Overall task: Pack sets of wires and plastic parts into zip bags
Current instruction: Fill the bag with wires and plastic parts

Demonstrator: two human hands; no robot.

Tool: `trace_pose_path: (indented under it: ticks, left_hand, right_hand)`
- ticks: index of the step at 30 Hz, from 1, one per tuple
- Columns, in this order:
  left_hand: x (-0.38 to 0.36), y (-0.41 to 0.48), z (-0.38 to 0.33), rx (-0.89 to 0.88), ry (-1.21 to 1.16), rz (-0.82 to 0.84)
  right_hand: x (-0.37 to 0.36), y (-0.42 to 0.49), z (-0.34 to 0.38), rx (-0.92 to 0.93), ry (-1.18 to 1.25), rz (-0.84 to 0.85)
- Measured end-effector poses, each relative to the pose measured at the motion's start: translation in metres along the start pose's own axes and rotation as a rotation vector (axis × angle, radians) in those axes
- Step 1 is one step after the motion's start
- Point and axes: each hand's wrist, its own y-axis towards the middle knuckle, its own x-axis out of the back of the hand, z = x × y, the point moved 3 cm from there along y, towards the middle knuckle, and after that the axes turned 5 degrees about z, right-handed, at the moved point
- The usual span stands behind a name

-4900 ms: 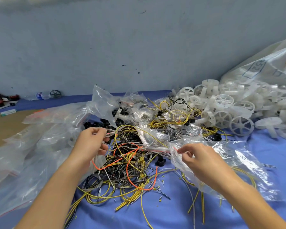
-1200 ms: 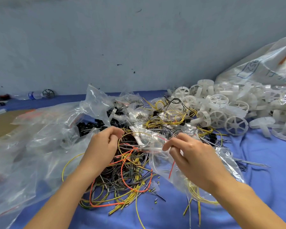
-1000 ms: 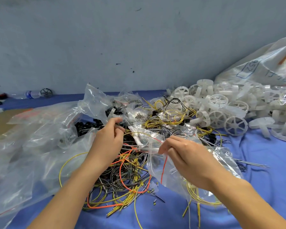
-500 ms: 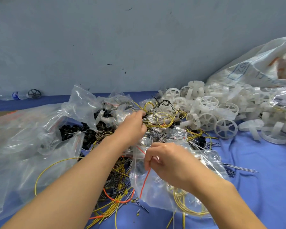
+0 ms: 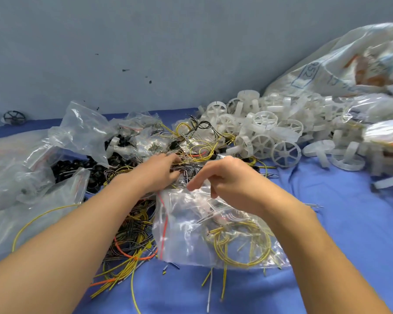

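— Head view: where is the zip bag (image 5: 186, 232)?
— Flat on the blue-covered table (image 5: 340, 223), just below the right hand (image 5: 229, 177), its red-lined mouth turned left. Coiled yellow wires (image 5: 243, 243) lie inside it.
— Is the right hand holding it?
— Its fingers (image 5: 194, 183) are loosely curled, the forefinger tip at the bag's upper edge. I cannot tell whether they pinch the plastic.
— And the left hand (image 5: 157, 173)?
— It reaches into the tangle of yellow and black wires (image 5: 200, 146) beyond the bag. Its fingers (image 5: 171, 158) are sunk among the strands; I cannot tell whether they grip any.
— The plastic parts?
— White spoked wheels (image 5: 286, 152) are heaped at the right, beside the tangle; black parts (image 5: 70, 166) lie among clear bags at the left.
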Motion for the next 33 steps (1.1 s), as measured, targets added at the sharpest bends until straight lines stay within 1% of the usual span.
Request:
trace_pose_path:
  ticks: [2, 5, 8, 10, 11, 13, 15, 17, 18, 22, 25, 27, 33]
  left_hand:
    - [0.001, -0.005, 0.002, -0.021, -0.013, 0.02]
    - [-0.002, -0.014, 0.001, -0.031, -0.035, 0.036]
    - [-0.005, -0.022, -0.001, -0.019, -0.025, 0.024]
    - [-0.005, -0.026, 0.0, -0.037, -0.026, 0.03]
    - [-0.003, -0.029, 0.002, -0.047, -0.077, 0.039]
    - [0.005, -0.033, 0.011, -0.047, -0.317, 0.016]
    - [0.015, -0.032, 0.025, -0.003, -0.536, -0.102]
    - [0.023, -0.027, 0.042, 0.091, -0.585, -0.21]
    - [0.024, -0.025, 0.049, 0.138, -0.571, -0.215]
    - [0.025, -0.01, 0.065, 0.251, -0.448, -0.1]
    - [0.026, -0.001, 0.066, 0.26, -0.317, -0.024]
    - [0.027, 0.003, 0.063, 0.263, -0.272, 0.015]
    - [0.029, 0.007, 0.054, 0.253, -0.281, 0.016]
  right_hand:
    - [0.003, -0.002, -0.002, -0.01, 0.037, 0.014]
    - [0.003, -0.001, -0.012, -0.074, 0.065, 0.005]
    - [-0.001, 0.0, -0.013, -0.113, 0.013, -0.021]
    - [-0.007, 0.002, -0.01, -0.107, -0.041, 0.001]
    - [-0.011, 0.003, -0.008, -0.105, -0.075, 0.023]
    - [-0.016, 0.005, -0.006, -0.106, -0.149, 0.058]
    - [-0.019, 0.007, -0.005, -0.104, -0.186, 0.067]
    - [-0.021, 0.009, -0.003, -0.096, -0.196, 0.068]
    - [-0.021, 0.009, -0.002, -0.094, -0.2, 0.069]
    - [-0.02, 0.014, -0.004, -0.099, -0.208, 0.058]
    - [-0.019, 0.018, -0.008, -0.099, -0.209, 0.049]
    - [-0.02, 0.021, -0.01, -0.095, -0.207, 0.049]
    - [-0.018, 0.023, -0.012, -0.117, -0.236, 0.066]
